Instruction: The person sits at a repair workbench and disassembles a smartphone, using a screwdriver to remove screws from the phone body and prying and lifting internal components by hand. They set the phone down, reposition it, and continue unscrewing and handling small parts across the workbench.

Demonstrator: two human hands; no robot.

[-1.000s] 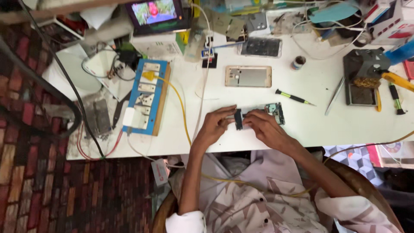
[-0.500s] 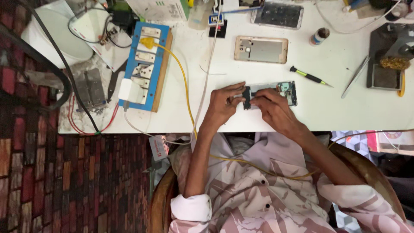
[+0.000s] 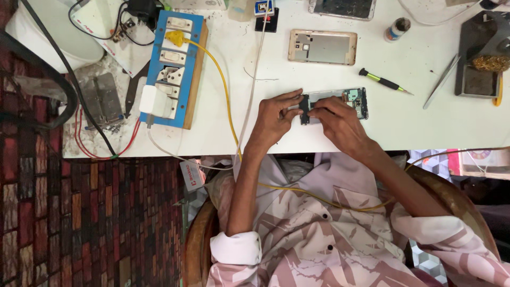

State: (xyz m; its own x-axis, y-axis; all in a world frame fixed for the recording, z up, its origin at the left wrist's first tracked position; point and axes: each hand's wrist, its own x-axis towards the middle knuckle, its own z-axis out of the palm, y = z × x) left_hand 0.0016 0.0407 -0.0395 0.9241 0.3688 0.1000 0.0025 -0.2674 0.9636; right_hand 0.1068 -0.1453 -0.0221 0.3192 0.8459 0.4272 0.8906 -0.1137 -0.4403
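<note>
Nearest to me, past my patterned shirt, both forearms reach out over the near edge of the white tabletop (image 3: 425, 127). My left hand (image 3: 275, 118) and right hand (image 3: 337, 119) meet on an opened phone body (image 3: 348, 99) lying flat just beyond them. Both hands are closed on it: left fingers curl over its left end, right fingers pinch at a small dark part beside them, the thumbs nearly touching. The phone's long axis runs left to right across me, and its bare end with the exposed board sticks out to the right of my right hand, so that hand is nearer to it. A little farther, to the right, lies a green-handled screwdriver (image 3: 378, 79), then metal tweezers (image 3: 440, 89). Farther back sits a gold phone back shell (image 3: 322, 47). Off left stands a blue switch board (image 3: 175, 69) with a yellow cable (image 3: 226, 101).
</note>
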